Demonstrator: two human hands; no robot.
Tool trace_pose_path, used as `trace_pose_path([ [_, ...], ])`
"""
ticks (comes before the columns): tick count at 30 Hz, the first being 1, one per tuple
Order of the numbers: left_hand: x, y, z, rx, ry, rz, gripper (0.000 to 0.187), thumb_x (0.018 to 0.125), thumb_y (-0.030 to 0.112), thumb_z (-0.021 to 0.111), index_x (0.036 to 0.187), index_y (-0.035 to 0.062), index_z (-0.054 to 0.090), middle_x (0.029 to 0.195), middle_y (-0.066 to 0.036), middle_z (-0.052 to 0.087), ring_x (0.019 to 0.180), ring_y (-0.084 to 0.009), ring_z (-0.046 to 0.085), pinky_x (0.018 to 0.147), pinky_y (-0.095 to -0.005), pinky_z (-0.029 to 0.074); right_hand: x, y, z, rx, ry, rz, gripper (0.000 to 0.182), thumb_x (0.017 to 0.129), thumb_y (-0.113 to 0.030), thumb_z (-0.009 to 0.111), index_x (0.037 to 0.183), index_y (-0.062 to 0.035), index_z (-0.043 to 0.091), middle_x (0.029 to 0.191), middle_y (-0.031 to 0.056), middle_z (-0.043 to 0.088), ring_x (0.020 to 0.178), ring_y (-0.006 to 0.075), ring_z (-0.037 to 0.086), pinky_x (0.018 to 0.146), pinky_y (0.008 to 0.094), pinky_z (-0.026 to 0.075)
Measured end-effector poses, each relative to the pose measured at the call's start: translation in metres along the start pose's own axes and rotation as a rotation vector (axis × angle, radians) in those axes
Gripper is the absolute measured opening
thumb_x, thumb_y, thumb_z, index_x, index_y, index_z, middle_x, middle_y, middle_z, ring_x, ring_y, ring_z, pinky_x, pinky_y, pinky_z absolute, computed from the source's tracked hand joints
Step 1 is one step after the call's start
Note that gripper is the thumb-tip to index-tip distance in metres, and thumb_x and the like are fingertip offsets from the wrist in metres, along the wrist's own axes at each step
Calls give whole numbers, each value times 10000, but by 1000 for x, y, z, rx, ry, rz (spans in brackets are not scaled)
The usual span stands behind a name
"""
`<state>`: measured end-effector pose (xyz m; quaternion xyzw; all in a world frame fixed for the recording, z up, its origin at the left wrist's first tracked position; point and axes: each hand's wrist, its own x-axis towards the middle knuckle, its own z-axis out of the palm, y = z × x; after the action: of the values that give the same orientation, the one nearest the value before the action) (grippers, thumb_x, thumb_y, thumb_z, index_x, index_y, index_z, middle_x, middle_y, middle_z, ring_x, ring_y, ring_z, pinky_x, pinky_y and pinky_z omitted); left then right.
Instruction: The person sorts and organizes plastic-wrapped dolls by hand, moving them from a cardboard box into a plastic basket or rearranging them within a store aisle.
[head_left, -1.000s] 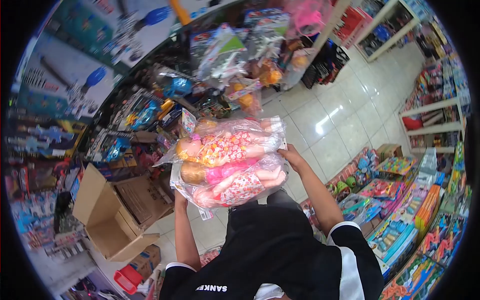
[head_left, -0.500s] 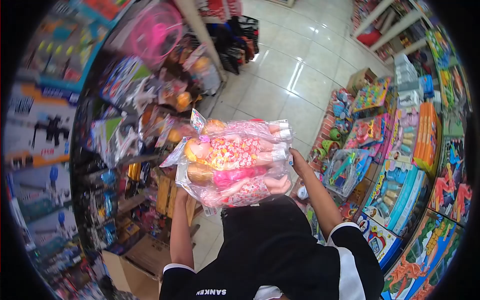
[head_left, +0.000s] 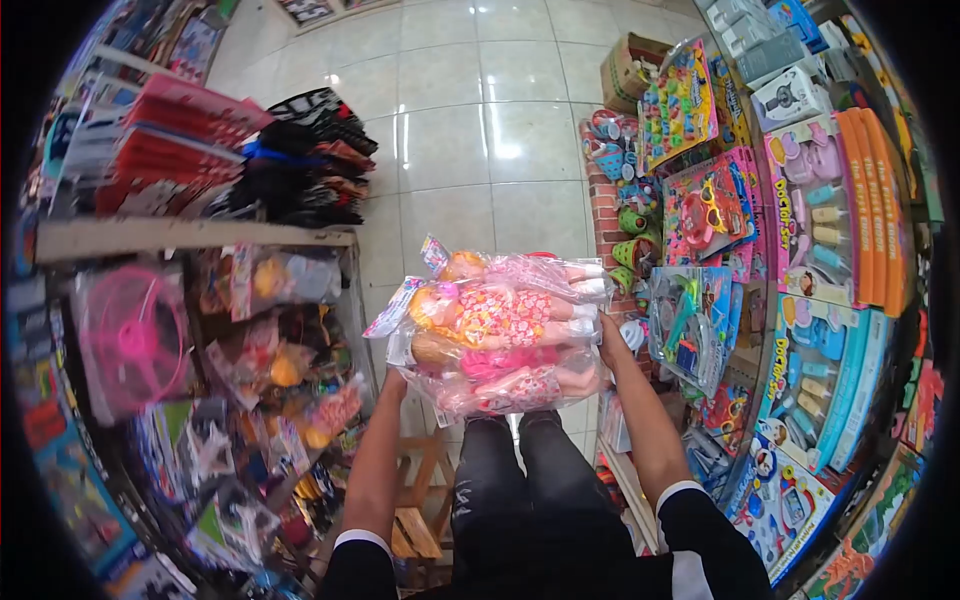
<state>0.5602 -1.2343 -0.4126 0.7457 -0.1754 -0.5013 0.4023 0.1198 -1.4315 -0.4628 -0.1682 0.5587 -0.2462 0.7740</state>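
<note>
A stack of several dolls in clear plastic bags (head_left: 505, 320) lies across my two hands in front of my body. The dolls lie on their sides with heads to the left and bare or white-shod feet to the right. Their dresses are pink, red and yellow floral. My left hand (head_left: 396, 384) grips the stack at its lower left, fingers mostly hidden beneath the bags. At the feet end, my right hand (head_left: 611, 342) holds the other side, its fingers partly behind the plastic.
Boxed doctor sets (head_left: 815, 215) and other toys fill the shelf on the right. To the left are a bagged pink wheel-shaped toy (head_left: 137, 340), more bagged dolls (head_left: 285, 370) and hanging black bags (head_left: 315, 160). A wooden stool (head_left: 418, 525) stands by my legs. Pale floor tiles (head_left: 440, 150) stretch ahead.
My view has turned left to right along the aisle, so the shelves shift and my legs now show. Both hands still hold the bagged dolls, which appear slightly further right in view.
</note>
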Motion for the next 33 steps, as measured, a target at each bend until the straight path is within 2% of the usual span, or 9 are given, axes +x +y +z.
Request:
trace_pose_path([
  [6, 126, -35, 36, 119, -142, -11, 512, 965, 195, 568, 1435, 45, 433, 1405, -100, 510, 1245, -229, 531, 1022, -379, 461, 74, 15, -20, 133, 151, 94, 493, 904, -359, 562, 1281, -42, 582, 1224, 82, 632, 1119, 231, 587, 975, 356, 431],
  [8, 162, -51, 49, 155, -161, -7, 513, 966, 196, 565, 1437, 45, 431, 1407, -100, 509, 1247, -229, 529, 1023, -378, 458, 119, 23, -34, 60, 62, 81, 485, 908, -362, 558, 1277, -48, 588, 1212, 76, 638, 1106, 222, 589, 963, 358, 434],
  [9, 181, -61, 54, 168, -165, 0, 514, 966, 196, 564, 1438, 45, 430, 1408, -100, 508, 1248, -229, 528, 1023, -378, 457, 137, 28, -38, 29, 180, 84, 471, 918, -362, 540, 1270, -55, 592, 1206, 75, 639, 1087, 212, 592, 951, 352, 435],
  [14, 270, -101, 94, 257, -181, -1, 516, 968, 197, 557, 1444, 46, 424, 1412, -99, 504, 1253, -229, 523, 1026, -376, 451, 225, 56, -61, 26, 123, 106, 454, 935, -368, 514, 1259, -62, 598, 1199, 70, 642, 1066, 208, 596, 943, 341, 433],
  [25, 343, -186, 90, 476, -247, -47, 522, 973, 199, 541, 1455, 46, 410, 1421, -97, 496, 1263, -228, 513, 1033, -371, 438, 314, 72, -80, -38, 16, 297, 380, 949, -308, 513, 1242, -84, 604, 1189, 83, 668, 1073, 220, 627, 972, 367, 475],
  [28, 330, -173, 92, 396, -239, -111, 498, 968, 199, 539, 1431, 47, 440, 1386, -101, 532, 1243, -226, 530, 1014, -375, 443, 311, 80, -89, -17, -99, 242, 494, 960, -427, 490, 1361, -140, 525, 1265, 51, 624, 1124, 202, 599, 974, 370, 441],
  [30, 313, -164, 92, 291, -222, -171, 475, 962, 199, 538, 1407, 48, 471, 1351, -105, 568, 1222, -224, 549, 995, -379, 450, 301, 86, -93, -138, 160, 242, 564, 925, -494, 527, 1360, -134, 522, 1307, 88, 594, 1171, 253, 567, 991, 383, 417],
  [32, 300, -181, 81, 333, -73, -463, 400, 943, 210, 565, 1304, 39, 564, 1227, -129, 652, 1156, -237, 599, 960, -386, 459, 252, 60, -61, -192, 303, 199, 630, 901, -514, 549, 1388, -116, 501, 1314, 134, 576, 1207, 305, 530, 1008, 409, 392],
  [33, 295, -207, 73, 383, -37, -416, 382, 932, 238, 580, 1253, 31, 592, 1177, -143, 671, 1132, -258, 615, 965, -383, 460, 239, 55, -59, -297, 418, 282, 649, 903, -503, 550, 1415, -111, 480, 1332, 148, 566, 1233, 310, 513, 1025, 413, 381],
])
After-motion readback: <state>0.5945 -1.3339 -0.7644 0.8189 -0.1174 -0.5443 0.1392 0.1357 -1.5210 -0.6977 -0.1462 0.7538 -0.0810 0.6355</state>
